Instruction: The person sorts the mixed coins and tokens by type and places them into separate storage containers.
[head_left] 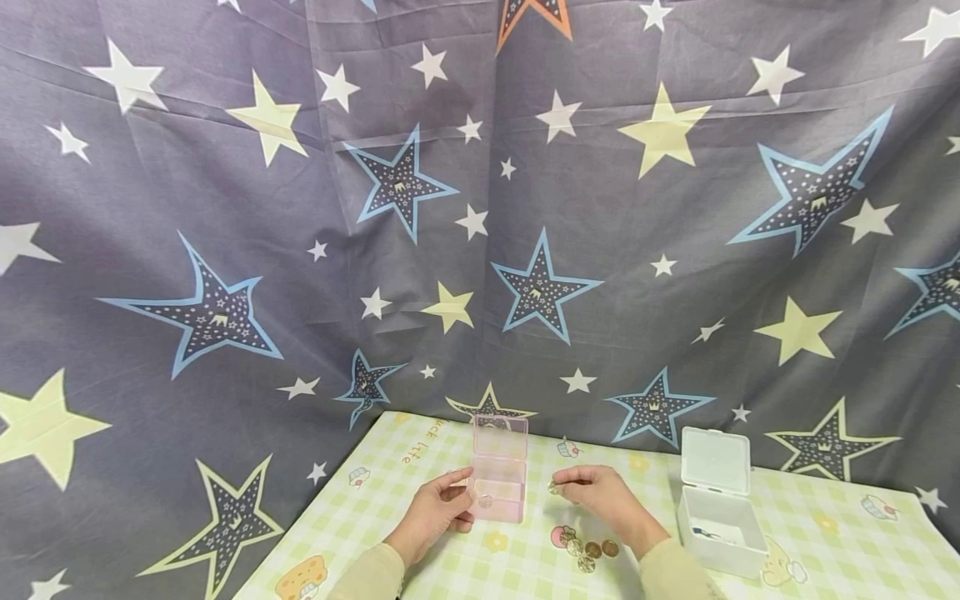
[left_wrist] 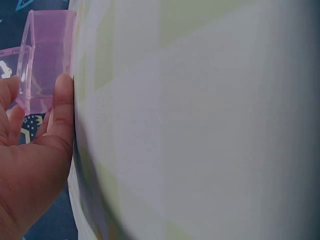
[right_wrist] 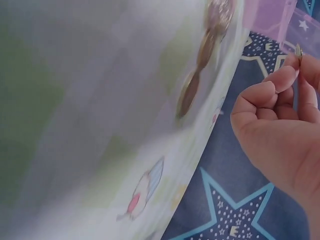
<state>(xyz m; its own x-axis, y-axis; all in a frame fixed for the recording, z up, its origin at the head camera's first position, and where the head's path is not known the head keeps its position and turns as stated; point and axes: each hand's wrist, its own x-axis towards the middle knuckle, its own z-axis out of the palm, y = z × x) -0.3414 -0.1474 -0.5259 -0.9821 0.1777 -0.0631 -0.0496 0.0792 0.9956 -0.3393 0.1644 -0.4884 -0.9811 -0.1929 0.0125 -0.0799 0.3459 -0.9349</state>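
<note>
Two hands work over the checked worktop (head_left: 450,575) in the head view. The left hand (head_left: 437,506) grips the left side of the pink box (head_left: 507,511), whose raised lid (head_left: 501,437) stands at the far side, so the mouth faces up. Just right of that box, the right hand (head_left: 603,493) pinches a coin (head_left: 553,488) above the worktop. Loose coins (head_left: 592,550) lie clustered nearer the camera; the white box (head_left: 720,554), also uncovered, stands farther right.

The left wrist view shows fingers touching the pink plastic. A light hold probably suits it best: enough to stop sliding, without bowing the wall, and no finger across the mouth.

In the right wrist view the coin is edge-on between thumb and finger, one end jutting past them. Seen so, its long axis runs nearly upright in the picture, that end pointing up, away from the palm. Pinching both faces near the rim should prevent twisting; the other fingers, curled inward, are best tucked clear.
</note>
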